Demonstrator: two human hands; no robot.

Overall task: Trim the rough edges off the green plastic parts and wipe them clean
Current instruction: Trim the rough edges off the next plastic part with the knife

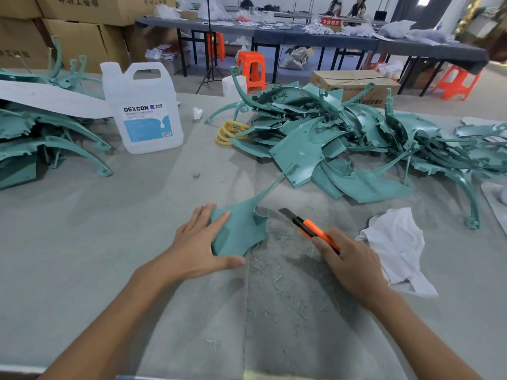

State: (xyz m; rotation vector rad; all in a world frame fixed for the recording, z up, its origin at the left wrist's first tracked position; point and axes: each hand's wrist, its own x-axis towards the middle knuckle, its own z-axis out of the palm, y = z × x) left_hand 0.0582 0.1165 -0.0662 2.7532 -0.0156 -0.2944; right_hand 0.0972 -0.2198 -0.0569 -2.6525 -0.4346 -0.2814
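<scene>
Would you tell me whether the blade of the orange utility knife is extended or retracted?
Extended: a grey blade segment sticks out past the tip of the orange utility knife, which the right hand grips.

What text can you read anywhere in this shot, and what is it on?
"DEXCON": label on the white jug.
"不合格区": red sign at the back.
Small print on the jug's label: too small to read.
Cardboard boxes, top left: print upside down and cut off, unreadable.
Brown box, right: print mostly hidden.
</scene>
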